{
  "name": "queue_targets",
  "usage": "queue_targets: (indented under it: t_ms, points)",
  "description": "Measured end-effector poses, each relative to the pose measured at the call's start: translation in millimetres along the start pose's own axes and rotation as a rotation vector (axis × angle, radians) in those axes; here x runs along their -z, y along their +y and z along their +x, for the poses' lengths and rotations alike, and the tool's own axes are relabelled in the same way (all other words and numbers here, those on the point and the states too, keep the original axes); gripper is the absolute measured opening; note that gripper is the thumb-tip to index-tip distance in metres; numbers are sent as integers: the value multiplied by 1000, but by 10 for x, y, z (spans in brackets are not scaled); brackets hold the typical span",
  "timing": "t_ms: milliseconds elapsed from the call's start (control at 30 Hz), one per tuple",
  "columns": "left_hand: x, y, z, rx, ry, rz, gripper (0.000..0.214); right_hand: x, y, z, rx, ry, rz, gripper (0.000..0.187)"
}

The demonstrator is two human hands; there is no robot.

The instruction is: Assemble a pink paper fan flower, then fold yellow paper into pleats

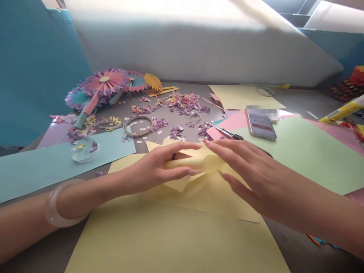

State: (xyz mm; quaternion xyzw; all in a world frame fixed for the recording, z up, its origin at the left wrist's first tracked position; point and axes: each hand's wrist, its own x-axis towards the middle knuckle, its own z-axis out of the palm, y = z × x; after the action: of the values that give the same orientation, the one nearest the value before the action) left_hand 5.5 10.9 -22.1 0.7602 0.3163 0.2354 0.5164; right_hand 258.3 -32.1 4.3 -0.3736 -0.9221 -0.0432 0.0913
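My left hand pinches a rolled-looking piece of pale yellow paper between its thumb and fingers. At the other end of that paper, my right hand has its long fingers over the top and its thumb below, touching it; that end is blurred. Beneath both hands lie loose yellow pieces and a large yellow sheet. Just beyond my right fingers rests a box cutter with its blade out. A roll of tape lies flat beyond my left hand.
Pleated paper rosettes stand at the back left. Small purple, pink and yellow paper scraps are strewn across the table. A blue sheet is at left; at right are a green sheet, a phone and a yellow tube.
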Motion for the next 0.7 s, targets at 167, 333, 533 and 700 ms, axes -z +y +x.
queue_targets:
  t_ms: [167,333,533,700]
  points:
    - [-35,114,-18,119,2,-64,40,76,-91,127,-13,60,220,53]
    - [168,90,-74,46,-17,120,42,121,189,325,-252,97,284,30]
    - [588,-31,-195,-17,-283,909,78,-8,1053,541,-814,11,240,49]
    - [653,-95,-204,-18,-438,1003,73,-229,1181,604,-802,36,135,57]
